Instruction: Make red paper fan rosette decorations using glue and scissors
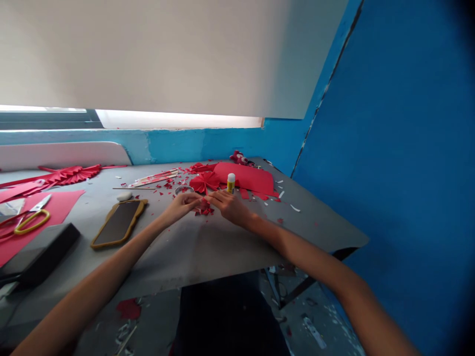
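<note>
Red paper bit [204, 204] pinched between fingertips of left hand [181, 206] and right hand [229, 207], both closed, low over grey table [193, 247]. Just ahead: red paper fan [204, 182], glue stick [230, 183], red sheet [247, 178]. Red scraps [166, 185] scattered around. Far left: yellow-handled scissors [31, 221] on red card [63, 207].

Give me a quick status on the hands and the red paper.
Left hand and right hand meeting at fingertips over red paper scraps; grip unclear. Glue stick upright, just beyond right hand.
</note>
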`<state>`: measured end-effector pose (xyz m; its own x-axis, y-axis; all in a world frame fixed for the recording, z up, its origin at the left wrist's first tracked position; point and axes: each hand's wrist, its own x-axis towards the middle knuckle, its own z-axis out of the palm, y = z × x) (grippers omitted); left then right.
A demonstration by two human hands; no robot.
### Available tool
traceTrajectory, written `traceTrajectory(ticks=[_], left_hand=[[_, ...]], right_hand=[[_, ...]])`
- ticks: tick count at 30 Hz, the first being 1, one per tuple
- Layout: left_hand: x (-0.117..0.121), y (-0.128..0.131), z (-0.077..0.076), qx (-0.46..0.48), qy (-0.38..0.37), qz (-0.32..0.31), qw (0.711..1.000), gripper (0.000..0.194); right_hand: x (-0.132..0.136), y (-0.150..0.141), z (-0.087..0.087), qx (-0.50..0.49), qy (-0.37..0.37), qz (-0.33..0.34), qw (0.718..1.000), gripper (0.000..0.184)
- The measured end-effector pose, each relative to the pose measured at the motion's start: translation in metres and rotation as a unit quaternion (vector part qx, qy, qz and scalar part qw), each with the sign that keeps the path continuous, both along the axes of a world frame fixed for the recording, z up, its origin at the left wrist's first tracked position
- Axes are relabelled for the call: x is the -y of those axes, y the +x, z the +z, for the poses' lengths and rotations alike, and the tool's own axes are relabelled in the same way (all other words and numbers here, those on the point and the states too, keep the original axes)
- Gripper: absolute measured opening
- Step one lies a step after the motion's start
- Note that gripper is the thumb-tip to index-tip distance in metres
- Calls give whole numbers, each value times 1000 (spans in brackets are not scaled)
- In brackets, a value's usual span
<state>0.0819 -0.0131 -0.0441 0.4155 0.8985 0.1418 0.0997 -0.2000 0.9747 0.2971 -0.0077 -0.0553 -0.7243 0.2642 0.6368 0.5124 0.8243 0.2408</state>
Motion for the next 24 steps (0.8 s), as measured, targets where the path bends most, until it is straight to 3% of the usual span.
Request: traceTrajectory(ticks=[9, 14, 16, 20, 24], left_hand=[[0, 5, 1, 95, -129, 39, 986, 27], [-4, 1, -5, 68, -88, 9, 994, 36], [-4, 1, -5, 53, -77, 7, 996, 38], [-1, 5, -4, 33, -63, -6, 997, 40], [0, 9, -7, 4, -57, -54, 997, 39]], right_hand=[[0, 4, 9, 46, 1, 8, 999, 29], [-1, 2, 3, -27, -111, 29, 993, 43], [-1, -1, 1, -105, -179, 45, 977, 43], [-1, -8, -3, -255, -314, 50, 913, 23], [-2, -11, -8, -245, -395, 36, 885, 32]])
